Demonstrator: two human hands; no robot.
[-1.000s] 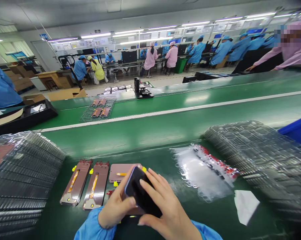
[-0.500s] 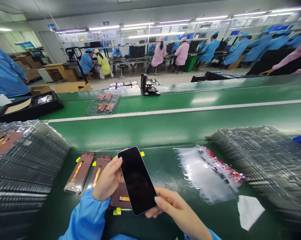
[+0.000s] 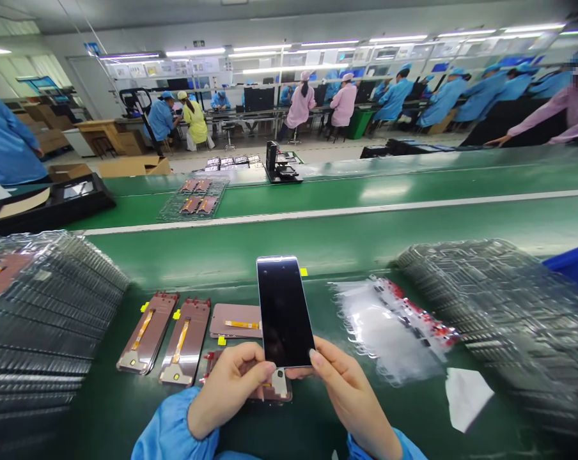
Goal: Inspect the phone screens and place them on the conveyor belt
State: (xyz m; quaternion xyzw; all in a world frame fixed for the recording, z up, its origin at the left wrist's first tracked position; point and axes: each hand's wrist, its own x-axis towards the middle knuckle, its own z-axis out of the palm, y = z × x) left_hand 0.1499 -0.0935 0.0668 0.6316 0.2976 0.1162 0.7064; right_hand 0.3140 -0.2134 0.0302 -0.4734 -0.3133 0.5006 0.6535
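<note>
A black phone screen panel (image 3: 285,313) with a thin pale frame stands nearly upright, tilted slightly left at its top. My right hand (image 3: 349,383) pinches its lower right corner, thumb on the front. At the lower left corner my left hand (image 3: 236,381) is closed, thumb against forefinger; whatever lies between them is too small to make out. Two brown panels with orange flex strips, one at the far left (image 3: 148,332) and one beside it (image 3: 186,342), lie on the green surface. Another brown panel (image 3: 235,319) lies sideways, partly behind the screen, and one more (image 3: 282,386) is mostly hidden by my hands.
Stacked clear trays rise at left (image 3: 54,306) and right (image 3: 500,306). Clear films with red tabs (image 3: 389,332) and a white cloth (image 3: 467,397) lie on the right. Beyond the white strip stand a tray of brown parts (image 3: 193,198) and a black device (image 3: 279,167). Several people work behind.
The screen has swung more upright and moved up and right. My left hand has gone from its upper left edge down to the bottom corner, uncovering the brown panels. The view has shifted slightly.
</note>
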